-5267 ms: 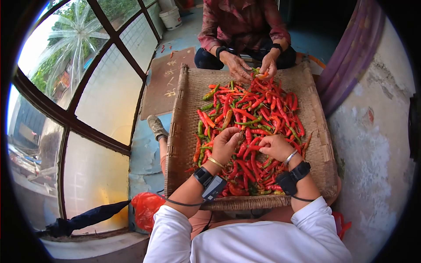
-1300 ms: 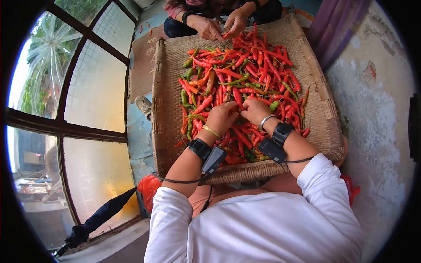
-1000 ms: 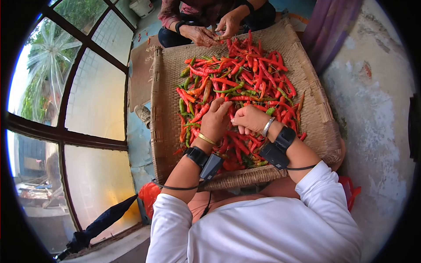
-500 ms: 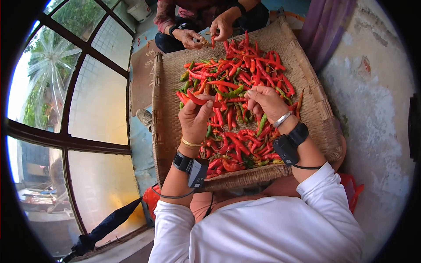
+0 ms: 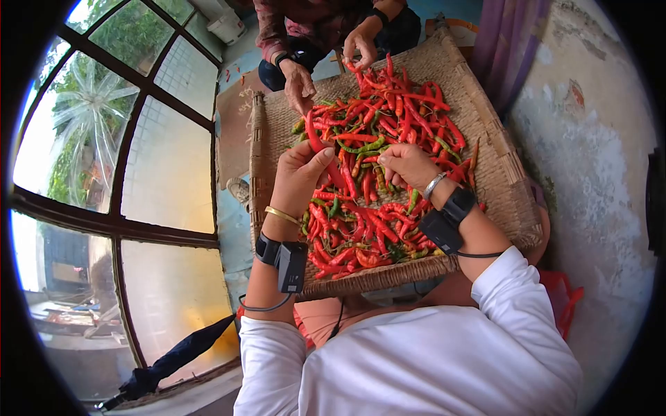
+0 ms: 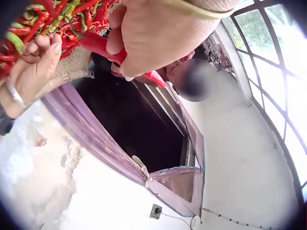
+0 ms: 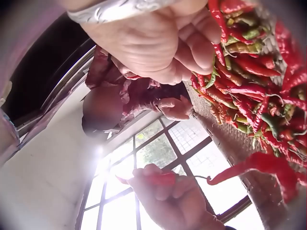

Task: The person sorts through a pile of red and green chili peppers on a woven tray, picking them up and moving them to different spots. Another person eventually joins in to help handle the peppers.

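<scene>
My left hand (image 5: 297, 177) pinches a long red chili pepper (image 5: 313, 132) between thumb and fingers, its one end pointing toward the far side. In the left wrist view the same chili shows a green stem at its lower end. A short way to the right, my right hand (image 5: 411, 168) hovers over the pile, fingers curled in with the thumb against them; nothing shows in its grasp. Beneath both hands, a heap of red and green chilies (image 5: 378, 222) lies in a shallow woven tray (image 5: 479, 236).
Across the tray another person's hands reach in: one hand (image 5: 298, 84) near my chili's far end, the other hand (image 5: 361, 48) at red chilies. Windows (image 5: 166, 166) stand left, a folded dark umbrella (image 5: 173, 357) below them. A plaster wall (image 5: 583, 201) and purple curtain (image 5: 503, 55) are right.
My hands were together over the heap; they have parted, the left lifting a red chili and turning it more upright. The other person's hands have moved apart, toward the tray.
</scene>
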{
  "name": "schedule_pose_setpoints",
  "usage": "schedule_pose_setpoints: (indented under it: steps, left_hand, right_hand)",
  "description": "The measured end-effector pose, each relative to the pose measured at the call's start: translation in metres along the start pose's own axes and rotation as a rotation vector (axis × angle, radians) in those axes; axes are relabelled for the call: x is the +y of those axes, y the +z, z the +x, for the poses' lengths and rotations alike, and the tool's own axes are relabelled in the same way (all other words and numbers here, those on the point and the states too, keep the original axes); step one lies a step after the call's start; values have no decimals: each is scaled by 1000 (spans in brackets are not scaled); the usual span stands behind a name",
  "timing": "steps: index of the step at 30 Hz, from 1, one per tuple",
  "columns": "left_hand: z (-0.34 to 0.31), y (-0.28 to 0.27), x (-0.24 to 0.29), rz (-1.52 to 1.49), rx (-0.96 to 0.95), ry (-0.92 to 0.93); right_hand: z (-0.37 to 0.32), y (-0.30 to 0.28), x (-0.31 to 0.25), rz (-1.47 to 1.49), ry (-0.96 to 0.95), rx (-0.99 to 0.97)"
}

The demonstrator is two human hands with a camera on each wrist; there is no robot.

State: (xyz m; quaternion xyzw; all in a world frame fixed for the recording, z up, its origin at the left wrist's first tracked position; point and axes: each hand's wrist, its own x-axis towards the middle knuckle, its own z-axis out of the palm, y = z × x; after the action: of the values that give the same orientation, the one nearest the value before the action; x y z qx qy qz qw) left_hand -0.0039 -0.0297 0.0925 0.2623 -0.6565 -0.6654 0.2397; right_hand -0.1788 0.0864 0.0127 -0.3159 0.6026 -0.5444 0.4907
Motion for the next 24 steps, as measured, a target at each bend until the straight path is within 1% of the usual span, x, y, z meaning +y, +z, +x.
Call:
schedule_pose_setpoints:
  steps: [2,3,5,6,7,9,10,12,13,14,15,17,18,19,21,22,23,24]
  left_hand:
    - [9,3,-9,24,8,-6]
    - [13,5,-11,44,17,-11]
    - [17,12,-13,49,4,9]
    - [17,17,-14,-28,11,0]
    - [18,22,-15,-106,18,-11]
    - [16,31,-13,-132,10,-2]
    - [13,34,-12,-131,9,-20]
    - [11,38,-12,-125,8,-42]
    - [11,37,-14,-94,41,-28]
    - [12,37,-16,-63,73,-13]
    - [14,35,-17,-58,69,-13]
    - [19,29,-18,-94,97,15]
    - [21,26,-18,-94,109,27]
    - [23,24,-17,-89,107,26]
    - [26,23,-12,-127,130,46]
    - [29,23,-8,-69,161,59]
    - [34,21,-4,-66,158,57]
    - [41,19,0,-147,187,82]
  right_hand:
    - [1,0,3,-122,37,-22]
    - [2,1,6,-118,32,-21]
    - [6,9,18,-208,-199,-205]
    - [10,14,24,-55,-128,-377]
    - [11,16,31,-52,-133,-374]
    - [1,27,26,-572,-515,-269]
    - [-4,29,23,-617,-450,-260]
    - [-9,34,21,-615,-451,-284]
    - [-10,35,21,-618,-452,-308]
    - [-7,38,23,-651,-496,-332]
    - [-6,40,25,-647,-498,-328]
    - [-8,44,25,-577,27,-506]
    - [-12,45,21,-689,57,-522]
    - [-14,43,18,-684,54,-520]
    - [-16,41,15,-797,186,-638]
    - [-16,41,17,-793,185,-638]
    - [-17,43,20,-887,182,-690]
    - [-18,44,24,-983,179,-740]
